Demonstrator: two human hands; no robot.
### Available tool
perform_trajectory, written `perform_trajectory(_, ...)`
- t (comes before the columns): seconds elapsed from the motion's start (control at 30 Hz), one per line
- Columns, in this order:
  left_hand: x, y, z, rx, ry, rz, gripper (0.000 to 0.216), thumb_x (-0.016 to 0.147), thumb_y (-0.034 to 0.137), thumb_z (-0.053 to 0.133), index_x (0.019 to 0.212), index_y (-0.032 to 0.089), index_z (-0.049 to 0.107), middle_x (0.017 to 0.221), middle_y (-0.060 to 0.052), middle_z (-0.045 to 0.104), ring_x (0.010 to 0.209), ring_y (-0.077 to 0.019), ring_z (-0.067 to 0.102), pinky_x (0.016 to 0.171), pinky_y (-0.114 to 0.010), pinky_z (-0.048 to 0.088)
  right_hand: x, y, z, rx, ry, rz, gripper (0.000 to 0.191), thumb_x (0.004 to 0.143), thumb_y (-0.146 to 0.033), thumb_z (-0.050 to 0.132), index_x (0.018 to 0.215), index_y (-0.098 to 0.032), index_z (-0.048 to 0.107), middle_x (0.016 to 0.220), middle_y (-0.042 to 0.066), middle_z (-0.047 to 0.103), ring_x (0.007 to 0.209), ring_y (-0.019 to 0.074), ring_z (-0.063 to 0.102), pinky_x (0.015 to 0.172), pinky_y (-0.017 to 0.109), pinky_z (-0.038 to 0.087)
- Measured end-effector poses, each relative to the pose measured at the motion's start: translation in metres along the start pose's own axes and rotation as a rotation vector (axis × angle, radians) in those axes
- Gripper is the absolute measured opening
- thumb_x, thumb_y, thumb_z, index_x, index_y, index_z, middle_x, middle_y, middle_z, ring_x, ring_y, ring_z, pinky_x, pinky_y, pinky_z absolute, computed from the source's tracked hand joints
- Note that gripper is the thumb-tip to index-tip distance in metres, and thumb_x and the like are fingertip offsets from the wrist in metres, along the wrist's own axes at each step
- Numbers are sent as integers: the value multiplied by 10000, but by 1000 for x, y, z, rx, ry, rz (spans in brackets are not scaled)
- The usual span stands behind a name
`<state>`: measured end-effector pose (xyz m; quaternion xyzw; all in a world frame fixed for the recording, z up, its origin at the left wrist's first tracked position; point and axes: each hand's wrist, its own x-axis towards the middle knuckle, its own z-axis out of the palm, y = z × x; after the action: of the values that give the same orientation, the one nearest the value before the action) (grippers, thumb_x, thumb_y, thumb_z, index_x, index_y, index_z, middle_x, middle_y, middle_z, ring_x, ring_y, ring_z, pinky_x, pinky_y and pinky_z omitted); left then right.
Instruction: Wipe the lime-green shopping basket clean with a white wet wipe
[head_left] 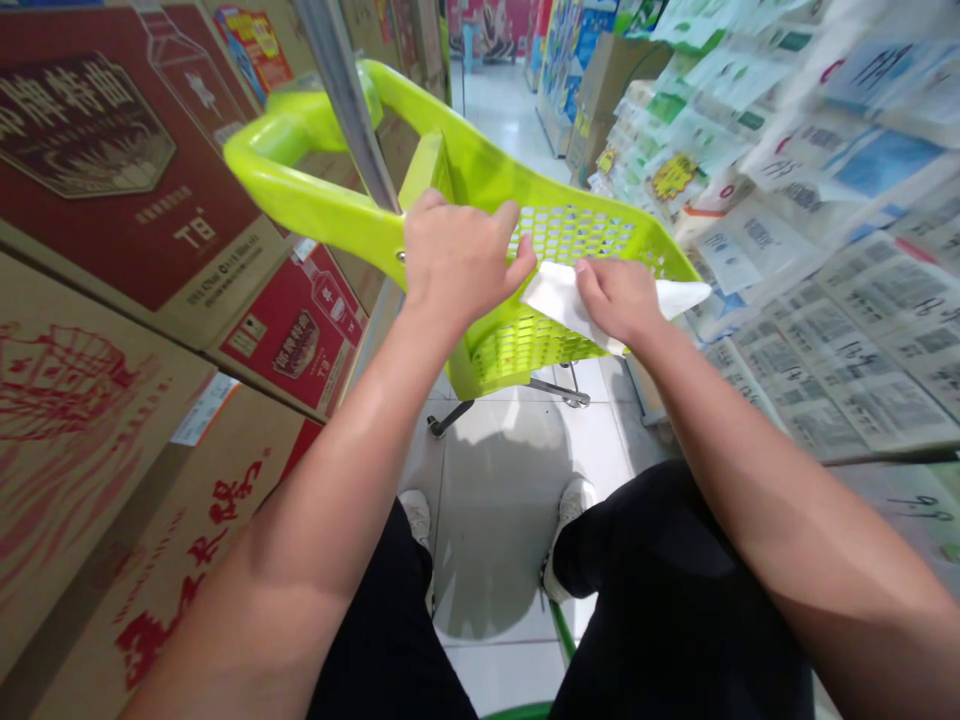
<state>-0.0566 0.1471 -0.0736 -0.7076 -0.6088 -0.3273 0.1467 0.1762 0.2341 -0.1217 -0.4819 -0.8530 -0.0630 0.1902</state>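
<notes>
A lime-green plastic shopping cart (525, 170) with a perforated basket stands tilted in front of me, a metal pole (349, 100) rising beside its handle. My left hand (457, 250) is wrapped round the cart's near rim, close to the foot of the pole. In my right hand (619, 295) is a white cloth or tissue (555, 290), its ends sticking out on both sides of my fingers. This hand presses the white piece against the basket's upper edge on the right. Whether it is paper or fabric I cannot tell.
Stacked cardboard cartons (135, 300) line the left side. Shelves of packaged goods (825, 200) fill the right. A tiled aisle floor (495, 450) runs between them. The cart's dark leg and wheels (450, 418) stand near my shoes. A green rim (525, 711) shows below my legs.
</notes>
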Motion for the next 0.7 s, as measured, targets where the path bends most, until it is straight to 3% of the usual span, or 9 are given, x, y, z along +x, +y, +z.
perform_trajectory(0.17, 2, 11, -3, -1, -80, -26, 489, 1050, 530, 373, 1214, 308, 776, 1172, -140, 802, 1098, -433, 690, 1067, -635, 324, 14, -74, 4, 100, 65, -153, 604, 1129, -529, 235, 1205, -203, 738, 1152, 177, 813, 1069, 378, 724, 871, 443, 474)
perform_trajectory(0.27, 3, 12, -6, -4, -70, -26, 402, 1049, 486, 419, 1185, 306, 751, 1265, -122, 764, 1158, -415, 651, 1088, -627, 321, 22, -92, 7, 109, 83, -154, 603, 1119, -553, 273, 1215, -183, 740, 1133, 193, 809, 1053, 408, 729, 857, 457, 484)
perform_trajectory(0.43, 0, -9, -23, 42, 82, 44, 266, 1052, 356, 457, 1013, 321, 717, 1142, -147, 741, 1170, -412, 630, 990, -584, 416, 24, -80, 4, 129, 54, -178, 665, 1118, -694, 239, 1235, -254, 724, 1122, 140, 816, 1049, 372, 716, 823, 424, 479)
perform_trajectory(0.6, -7, -32, -29, 69, 459, 124, 227, 1030, 282, 469, 912, 292, 662, 1063, -165, 688, 1123, -371, 592, 1033, -565, 430, 18, -59, 1, 93, 20, -137, 634, 1125, -673, 263, 1150, -246, 731, 1157, 149, 813, 1051, 357, 706, 822, 418, 461)
perform_trajectory(0.63, -7, -33, -27, 80, 454, 118, 215, 1029, 285, 483, 920, 286, 668, 1101, -163, 692, 1147, -365, 578, 1038, -562, 424, 17, -57, 2, 90, 16, -135, 623, 1127, -663, 269, 1152, -245, 731, 1166, 149, 813, 1056, 356, 705, 822, 416, 458)
perform_trajectory(0.7, -7, -31, -20, 87, 319, 106, 219, 1044, 336, 498, 973, 293, 701, 1188, -141, 706, 1213, -367, 550, 1047, -572, 394, 15, -53, 2, 89, 12, -137, 604, 1130, -645, 279, 1169, -244, 729, 1183, 150, 813, 1070, 355, 703, 823, 412, 453)
